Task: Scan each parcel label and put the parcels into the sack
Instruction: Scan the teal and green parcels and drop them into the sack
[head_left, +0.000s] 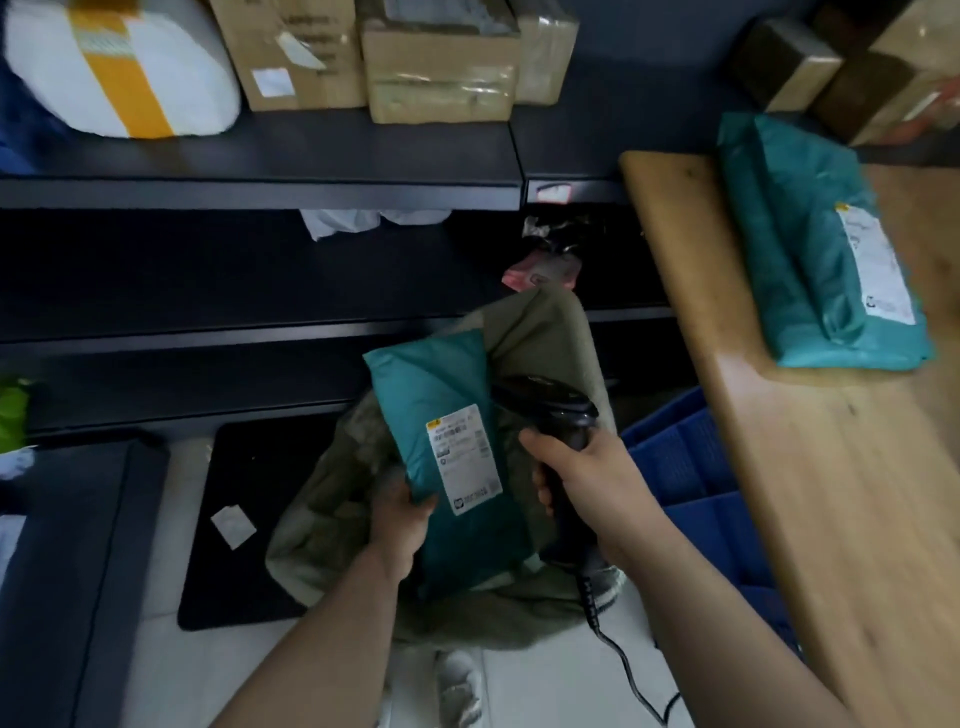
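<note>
Over the pale tiled floor (545, 691), the left hand (400, 525) grips the lower edge of a teal parcel (441, 395), label up, above the open olive sack (545, 332). The right hand (587, 478) is wrapped round a black scanner (566, 410) beside it. To the right, a wooden table (831, 493) bears another teal parcel (800, 249). Beyond, dark shelves (260, 156) carry cardboard boxes (441, 67).

A parcel depot: dark shelves (260, 156) stacked with cardboard boxes (441, 67) and labelled mailers (821, 249).
</note>
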